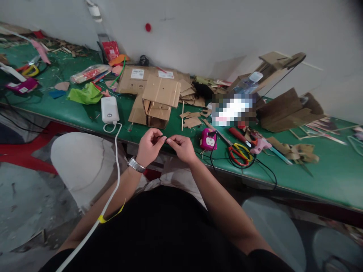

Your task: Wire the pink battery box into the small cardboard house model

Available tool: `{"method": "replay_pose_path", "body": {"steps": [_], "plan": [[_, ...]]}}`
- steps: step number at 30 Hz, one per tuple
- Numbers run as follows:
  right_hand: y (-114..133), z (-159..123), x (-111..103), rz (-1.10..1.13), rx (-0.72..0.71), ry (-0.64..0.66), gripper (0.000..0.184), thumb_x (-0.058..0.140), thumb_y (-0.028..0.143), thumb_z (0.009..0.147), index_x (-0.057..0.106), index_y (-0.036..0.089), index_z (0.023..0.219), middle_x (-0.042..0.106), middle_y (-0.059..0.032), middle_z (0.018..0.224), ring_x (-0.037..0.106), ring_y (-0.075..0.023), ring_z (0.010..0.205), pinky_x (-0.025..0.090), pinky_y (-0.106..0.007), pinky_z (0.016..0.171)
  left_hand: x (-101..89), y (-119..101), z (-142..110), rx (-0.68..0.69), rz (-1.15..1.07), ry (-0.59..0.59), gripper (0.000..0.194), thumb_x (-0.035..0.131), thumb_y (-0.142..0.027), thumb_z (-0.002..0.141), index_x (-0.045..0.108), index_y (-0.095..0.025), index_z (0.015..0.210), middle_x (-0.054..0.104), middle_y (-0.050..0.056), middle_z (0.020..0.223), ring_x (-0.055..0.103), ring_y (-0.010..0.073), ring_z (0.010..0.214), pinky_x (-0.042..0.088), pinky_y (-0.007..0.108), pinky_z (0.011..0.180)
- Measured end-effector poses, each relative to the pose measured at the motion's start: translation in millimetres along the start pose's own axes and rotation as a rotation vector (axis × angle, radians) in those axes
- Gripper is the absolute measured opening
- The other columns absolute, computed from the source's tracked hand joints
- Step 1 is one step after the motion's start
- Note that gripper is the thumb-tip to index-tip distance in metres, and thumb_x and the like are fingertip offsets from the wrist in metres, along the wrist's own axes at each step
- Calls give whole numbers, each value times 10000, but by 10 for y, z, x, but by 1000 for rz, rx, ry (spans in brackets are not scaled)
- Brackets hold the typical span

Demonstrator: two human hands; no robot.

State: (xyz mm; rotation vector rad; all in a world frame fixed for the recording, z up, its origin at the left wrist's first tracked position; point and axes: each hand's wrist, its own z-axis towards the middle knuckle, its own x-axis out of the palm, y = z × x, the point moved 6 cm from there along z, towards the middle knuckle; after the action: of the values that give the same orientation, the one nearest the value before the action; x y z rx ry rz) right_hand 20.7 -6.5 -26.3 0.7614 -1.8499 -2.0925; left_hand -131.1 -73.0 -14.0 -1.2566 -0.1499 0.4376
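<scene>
My left hand [149, 146], with a metal-banded watch [136, 164] at the wrist, is closed in a pinch at the table's front edge. Its fingertips nearly meet those of my right hand [182, 147], which pinches too. Something small and dark shows between them, too little of it visible to name. Just beyond the hands stands a folded cardboard construction [161, 92]. A purple power socket [208, 139] with a black cable sits right of my right hand. On the left, a white power bank [109, 109] lies with a white cable plugged in.
Scissors [239, 154] with red and yellow handles, a pink glue gun [260, 145] and cardboard scraps [193, 120] lie at the right. Farther right stands a tall cardboard piece [286, 109]. A green plastic bag [85, 94] lies at the left. The white cable [117, 151] crosses my left forearm.
</scene>
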Motion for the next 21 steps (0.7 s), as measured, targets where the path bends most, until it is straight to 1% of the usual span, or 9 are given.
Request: {"method": "replay_pose_path", "body": {"steps": [2, 5, 7, 9, 10, 12, 14, 18, 21], "plan": [[17, -18, 9, -10, -8, 37, 597, 706, 770, 826, 699, 173, 810, 537, 12, 669, 395, -118, 621, 317, -271, 574, -14, 21, 3, -23, -37, -35, 236, 774, -319, 890, 564, -210, 886, 638, -6, 800, 578, 125, 677, 464, 257, 639], [46, -40, 16, -13, -31, 80, 589, 703, 758, 844, 687, 172, 798, 527, 17, 666, 386, -113, 621, 313, -270, 583, -3, 23, 11, -57, -68, 1, 301, 762, -331, 889, 507, -209, 786, 579, -17, 737, 520, 117, 641, 422, 256, 612], [37, -42, 6, 25, -32, 79, 598, 697, 770, 846, 673, 175, 801, 504, 27, 653, 371, -108, 609, 303, -267, 573, 6, 14, 15, -88, -132, 51, 268, 726, -306, 892, 508, -207, 772, 557, -17, 731, 493, 116, 626, 404, 259, 596], [-2, -34, -19, 85, -16, 46, 609, 690, 791, 840, 656, 184, 814, 462, 44, 620, 345, -102, 579, 278, -263, 546, 7, -11, 15, -98, -176, 101, 199, 691, -256, 876, 521, -207, 786, 558, -11, 759, 483, 115, 619, 392, 260, 582], [-27, -29, -33, 113, -7, 26, 611, 689, 798, 837, 648, 189, 820, 442, 53, 603, 335, -100, 562, 263, -262, 533, 4, -35, 14, -83, -154, 120, 171, 682, -232, 863, 529, -207, 790, 563, -7, 770, 487, 118, 625, 394, 262, 584], [-72, -22, -60, 154, 3, -9, 611, 695, 805, 828, 638, 197, 830, 417, 65, 581, 324, -95, 534, 242, -261, 516, -1, -89, 6, -20, -28, 141, 137, 682, -204, 850, 554, -208, 800, 569, -5, 761, 512, 132, 648, 412, 271, 607], [-97, -22, -77, 171, 5, -23, 610, 703, 809, 820, 641, 202, 837, 414, 69, 574, 321, -92, 520, 238, -259, 511, 11, -120, -11, 33, 98, 139, 112, 686, -212, 866, 579, -211, 831, 586, -3, 751, 554, 148, 676, 443, 283, 644], [-72, -40, -89, 155, 0, -9, 620, 715, 815, 801, 675, 197, 832, 433, 60, 574, 326, -92, 523, 247, -260, 514, 60, -65, -45, 10, 151, 117, 91, 665, -270, 924, 594, -214, 915, 639, 3, 792, 603, 148, 674, 463, 282, 647], [-4, -53, -87, 124, -36, 19, 623, 736, 809, 785, 714, 187, 814, 482, 41, 583, 358, -97, 541, 269, -263, 527, 61, -27, -50, 2, 188, 83, 135, 673, -286, 929, 561, -218, 894, 599, -16, 764, 560, 129, 630, 425, 267, 613]]}}
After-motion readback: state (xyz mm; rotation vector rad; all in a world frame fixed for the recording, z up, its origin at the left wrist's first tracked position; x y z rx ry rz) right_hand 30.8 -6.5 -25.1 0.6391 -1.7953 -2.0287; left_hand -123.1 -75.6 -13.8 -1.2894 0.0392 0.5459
